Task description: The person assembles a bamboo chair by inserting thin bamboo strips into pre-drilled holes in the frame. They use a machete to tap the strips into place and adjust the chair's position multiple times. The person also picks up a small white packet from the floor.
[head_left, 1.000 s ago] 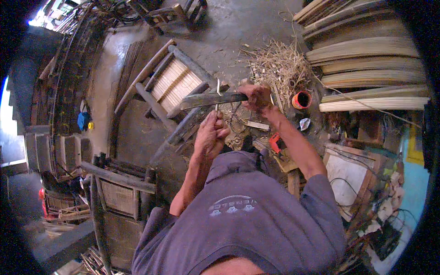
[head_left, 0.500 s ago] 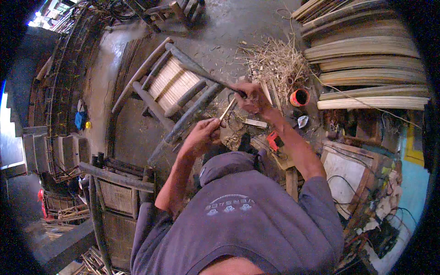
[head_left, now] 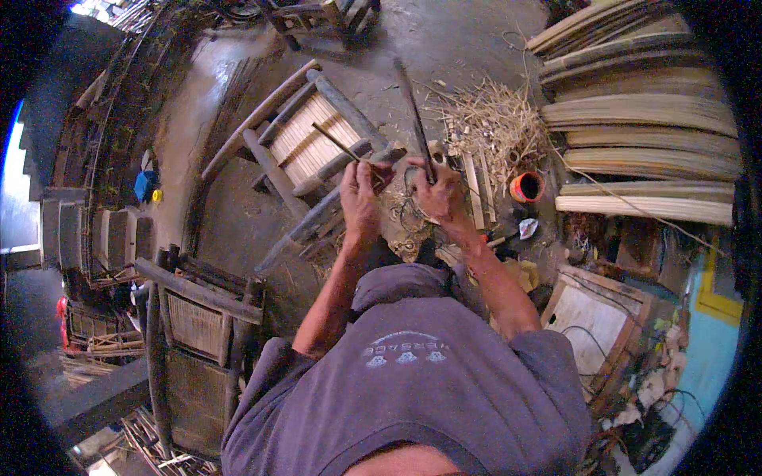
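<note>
The right hand [head_left: 439, 193] is closed around a long dark blade [head_left: 414, 119] pointing up and away; the left hand [head_left: 359, 194] pinches a thin bamboo sliver [head_left: 337, 143]. Both are held above the floor [head_left: 238, 214], beside the bamboo chair frame [head_left: 305, 143]. The sliver looks light, springy and easily snapped, so it is best held near its lower end.

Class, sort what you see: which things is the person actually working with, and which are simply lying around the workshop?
In use: left hand gripping a thin stick; right hand gripping a long dark blade.

Lying about: orange cup, straw pile, stacked pale slats, wooden chair frame.
</note>
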A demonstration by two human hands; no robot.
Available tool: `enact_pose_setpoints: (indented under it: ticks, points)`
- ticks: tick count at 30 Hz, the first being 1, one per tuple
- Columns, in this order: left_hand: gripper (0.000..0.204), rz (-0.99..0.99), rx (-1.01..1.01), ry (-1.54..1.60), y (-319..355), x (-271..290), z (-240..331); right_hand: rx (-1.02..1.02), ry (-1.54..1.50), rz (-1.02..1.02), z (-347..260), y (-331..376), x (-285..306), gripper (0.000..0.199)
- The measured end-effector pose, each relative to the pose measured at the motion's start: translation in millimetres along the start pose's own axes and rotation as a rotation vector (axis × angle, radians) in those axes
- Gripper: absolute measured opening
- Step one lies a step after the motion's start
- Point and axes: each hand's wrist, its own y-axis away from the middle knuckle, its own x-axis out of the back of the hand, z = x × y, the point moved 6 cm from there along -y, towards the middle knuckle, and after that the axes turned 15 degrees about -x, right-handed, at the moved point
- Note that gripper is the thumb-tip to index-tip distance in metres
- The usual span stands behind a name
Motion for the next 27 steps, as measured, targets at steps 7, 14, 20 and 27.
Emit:
enact_pose_setpoints:
  ticks: [7,14,20,27]
  points:
    - [0.024,-0.162,0.269,0.092,20,10,-3,-0.016,-0.287,-0.394,10,-4,-13,0.026]
    - [0.023,0.026,0.461,0.101,38,-6,23,0.023,-0.179,-0.412,12,-11,-28,0.027]
    - [0.02,-0.062,0.488,0.309,62,-8,40,-0.512,0.03,-0.412,119,-30,-74,0.023]
    - [0.018,0.043,0.5,0.417,49,-7,13,-0.038,-0.259,-0.323,4,-16,-5,0.023]
